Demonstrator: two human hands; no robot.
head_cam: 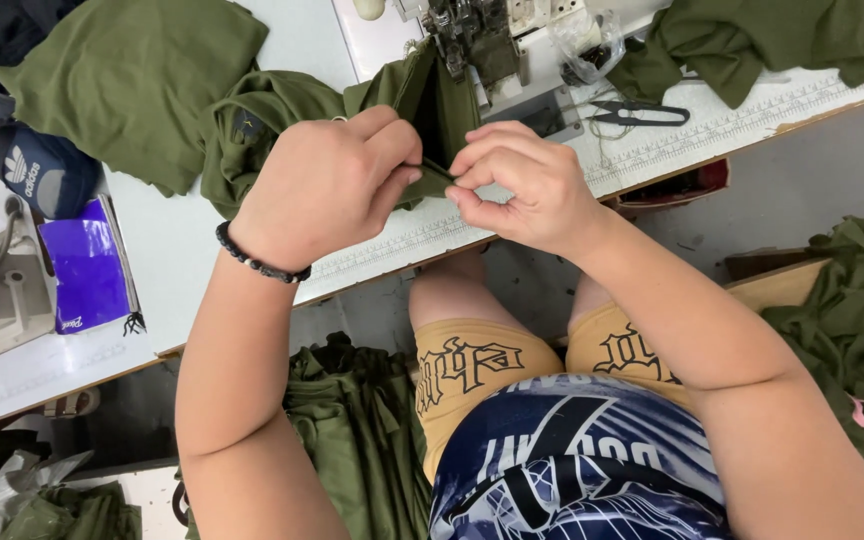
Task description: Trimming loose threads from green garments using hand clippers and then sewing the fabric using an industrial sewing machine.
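Your left hand (327, 185) and right hand (527, 185) both pinch the olive fabric (252, 120) edge at the table's front, just before the sewing machine (477, 40); aligning step, I judge; next calls for feeding it evenly under the foot.

Lighting bright, even, from overhead; shadows soft under the white table (182, 250). Focus sharp throughout, slight wide-angle stretching at the edges.

Both hands (432, 185) on olive fabric (252, 120)
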